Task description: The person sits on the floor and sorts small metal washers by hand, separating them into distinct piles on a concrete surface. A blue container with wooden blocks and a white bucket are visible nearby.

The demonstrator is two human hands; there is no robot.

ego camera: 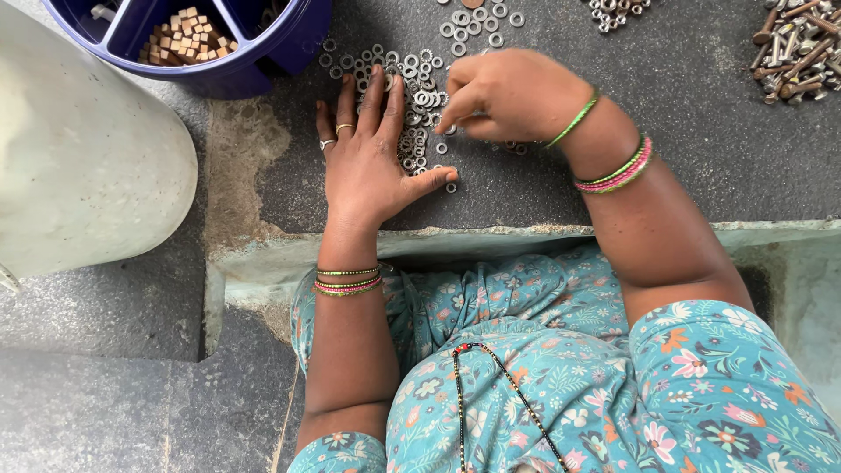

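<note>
Small silver metal washers (pixel 419 88) lie scattered on the dark grey surface (pixel 701 131). Left hand (pixel 372 149) lies flat, fingers spread; right hand (pixel 504 92) fingers pinch together over them. Blue plastic divided bin (pixel 293 44) sits near.

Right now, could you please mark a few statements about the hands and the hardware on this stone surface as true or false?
1. The left hand lies flat, palm down, on the pile of steel washers. True.
2. The right hand rests open and flat. False: its fingers are curled, fingertips pinched at the washers.
3. The blue divided tub holds small wooden blocks. True.
4. The bolts sit right under the left hand. False: they are piled at the far right, apart from both hands.
5. Both wrists are bare. False: each wears bangles.
</note>
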